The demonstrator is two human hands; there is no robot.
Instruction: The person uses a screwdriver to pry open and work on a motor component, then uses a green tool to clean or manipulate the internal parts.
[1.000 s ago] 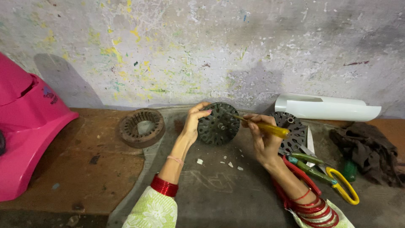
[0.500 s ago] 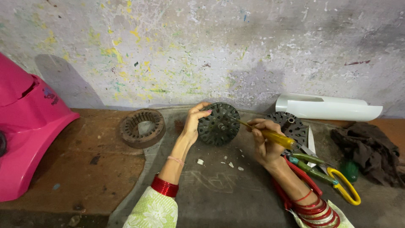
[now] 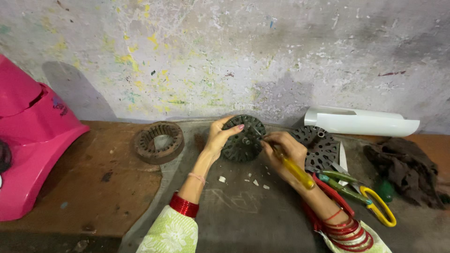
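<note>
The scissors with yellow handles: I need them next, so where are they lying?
In the head view the scissors lie at lower right on the grey mat, just right of the right hand, below the second dark disc and left of the brown rag.

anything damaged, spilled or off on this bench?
Small pale chips lie scattered on the grey mat below the dark slotted disc, which the left hand holds tilted on edge while the right hand pokes it with a yellow-handled screwdriver. The ring-shaped core looks rusty. Nothing visibly broken.
</note>
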